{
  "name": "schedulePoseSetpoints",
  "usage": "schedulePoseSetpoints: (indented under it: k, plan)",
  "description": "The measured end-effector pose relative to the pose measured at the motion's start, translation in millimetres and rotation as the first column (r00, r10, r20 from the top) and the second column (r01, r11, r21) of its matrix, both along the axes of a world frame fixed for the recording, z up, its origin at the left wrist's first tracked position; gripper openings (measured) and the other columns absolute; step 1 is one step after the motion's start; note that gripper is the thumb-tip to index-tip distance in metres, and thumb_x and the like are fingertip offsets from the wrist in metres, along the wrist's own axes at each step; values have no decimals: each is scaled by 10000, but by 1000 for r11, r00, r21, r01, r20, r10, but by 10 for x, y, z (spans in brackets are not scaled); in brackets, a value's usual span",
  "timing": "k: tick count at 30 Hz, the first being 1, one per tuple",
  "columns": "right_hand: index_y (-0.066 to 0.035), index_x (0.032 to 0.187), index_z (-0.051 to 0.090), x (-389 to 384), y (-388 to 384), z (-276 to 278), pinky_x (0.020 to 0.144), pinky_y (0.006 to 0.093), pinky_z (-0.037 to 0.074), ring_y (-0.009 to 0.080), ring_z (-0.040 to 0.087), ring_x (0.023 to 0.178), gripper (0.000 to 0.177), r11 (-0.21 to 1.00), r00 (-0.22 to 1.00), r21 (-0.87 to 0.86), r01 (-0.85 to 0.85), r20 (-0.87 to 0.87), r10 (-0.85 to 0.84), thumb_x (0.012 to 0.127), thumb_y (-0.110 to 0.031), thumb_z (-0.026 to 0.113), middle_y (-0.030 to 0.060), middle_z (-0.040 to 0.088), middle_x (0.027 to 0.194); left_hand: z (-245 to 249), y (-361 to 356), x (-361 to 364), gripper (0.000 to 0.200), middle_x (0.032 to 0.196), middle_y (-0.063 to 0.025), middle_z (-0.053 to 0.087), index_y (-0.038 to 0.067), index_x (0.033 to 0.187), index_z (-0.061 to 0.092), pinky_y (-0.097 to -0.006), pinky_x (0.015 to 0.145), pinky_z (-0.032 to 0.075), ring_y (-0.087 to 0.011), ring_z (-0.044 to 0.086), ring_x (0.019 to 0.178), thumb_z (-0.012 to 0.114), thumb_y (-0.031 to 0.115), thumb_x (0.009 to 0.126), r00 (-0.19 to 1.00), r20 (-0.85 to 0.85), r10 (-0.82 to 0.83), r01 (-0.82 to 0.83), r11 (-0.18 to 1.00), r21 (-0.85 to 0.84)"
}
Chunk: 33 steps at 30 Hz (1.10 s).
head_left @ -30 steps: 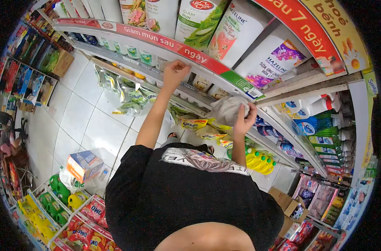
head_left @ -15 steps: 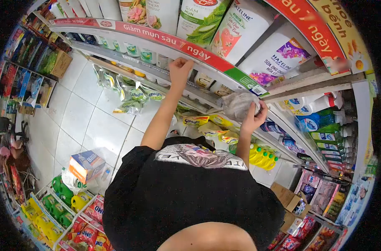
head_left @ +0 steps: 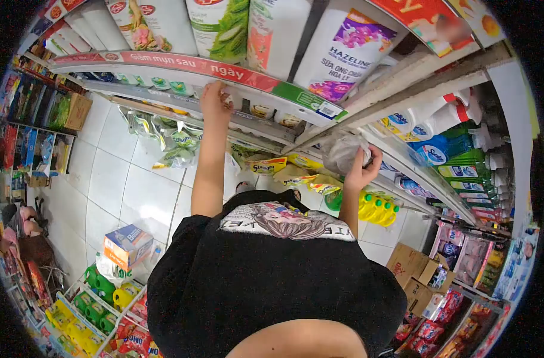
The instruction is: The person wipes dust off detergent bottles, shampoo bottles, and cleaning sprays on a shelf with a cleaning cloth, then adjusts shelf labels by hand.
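My left hand (head_left: 216, 102) is at the lower shelf, just under the red label strip (head_left: 182, 67). Its fingers are curled in beside small white jars, and whatever they grip is hidden. Jars with gold-brown labels (head_left: 262, 111) stand right of it, and green-and-white ones (head_left: 181, 87) to its left. My right hand (head_left: 363, 167) is closed on a crumpled, greyish, see-through plastic bag (head_left: 340, 150), held by the shelf upright. Above the strip are large bottles, among them a Hazeline bottle (head_left: 343, 56) with a purple label.
Sunlight pouches (head_left: 266, 166) hang or lie below the shelves. Yellow bottles (head_left: 376, 209) stand on the floor to the right, near open cartons (head_left: 412, 271). An orange-and-blue box (head_left: 127, 246) sits at lower left. Dish soap bottles (head_left: 442, 152) line the right shelf.
My view has shifted along the shelf. My left hand now sits lower and further left, its fingers against the lower shelf's items. My right hand still holds the plastic bag.
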State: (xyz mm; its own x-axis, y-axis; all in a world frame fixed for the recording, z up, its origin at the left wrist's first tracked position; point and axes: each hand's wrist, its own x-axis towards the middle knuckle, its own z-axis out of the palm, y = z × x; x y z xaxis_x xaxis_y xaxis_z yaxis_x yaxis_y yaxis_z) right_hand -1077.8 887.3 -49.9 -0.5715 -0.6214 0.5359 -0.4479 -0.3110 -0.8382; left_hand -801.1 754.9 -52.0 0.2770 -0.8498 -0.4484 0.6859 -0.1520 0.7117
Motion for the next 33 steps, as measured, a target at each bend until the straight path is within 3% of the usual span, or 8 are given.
schedulePoseSetpoints:
  k: [3,5,11,13,14,17,30,33]
  plan:
    - [-5,834,465,-87,-7,23,731,273,327,197,418,785,176,998,990,40,58,-133,-52,668,8,523,93,446,822,38,0,-39,95,663,22,381,144,635,436,-292,461,280,-111,394,611,522,161,598,999,29,34,-34,999,9]
    - [5,858,464,-160,-18,2,704,220,326,132,404,776,173,995,973,6,99,-208,-96,693,1,519,57,433,831,50,-8,-65,91,658,22,379,145,630,434,-288,456,274,-112,393,603,517,161,596,996,51,71,-73,997,34]
    - [5,868,463,-342,-16,70,689,220,326,138,400,764,193,997,951,15,76,-303,-68,688,-13,530,58,426,836,-207,-48,-62,84,607,36,360,158,594,425,-293,473,271,-107,390,590,508,157,583,979,154,132,-110,983,-148]
    - [3,839,470,-373,-8,84,702,262,326,185,408,771,177,996,967,-2,86,-241,-84,671,-8,525,86,443,818,-194,-47,-30,104,609,41,364,162,582,415,-306,514,265,-104,381,599,516,182,572,991,-49,125,-128,990,-65]
    - [2,810,476,-389,4,81,716,303,327,232,415,778,161,995,978,-8,100,-184,-100,655,-3,521,114,459,801,-162,-38,-24,104,609,41,364,162,582,415,-306,514,265,-104,381,599,516,182,572,991,-45,126,-128,989,-66]
    - [4,811,475,-462,41,55,711,304,329,233,416,779,164,997,980,16,74,-188,-69,654,-4,520,115,461,803,-103,0,-51,118,637,42,366,165,611,424,-316,553,252,-115,369,615,522,213,569,997,-17,79,-79,996,-52]
    - [-11,825,482,-562,107,23,689,303,330,232,414,763,188,996,981,43,78,-179,-69,640,-8,518,108,468,806,-126,-65,-119,133,694,35,382,158,705,442,-340,575,252,-130,360,651,507,173,590,980,49,195,-195,981,-18]
    - [-9,822,482,-571,90,56,691,313,330,246,416,764,194,992,956,57,114,-276,-94,631,-7,517,116,471,802,-102,-65,-132,124,692,36,388,160,696,435,-333,565,252,-125,363,648,502,166,591,975,86,204,-204,979,-12]
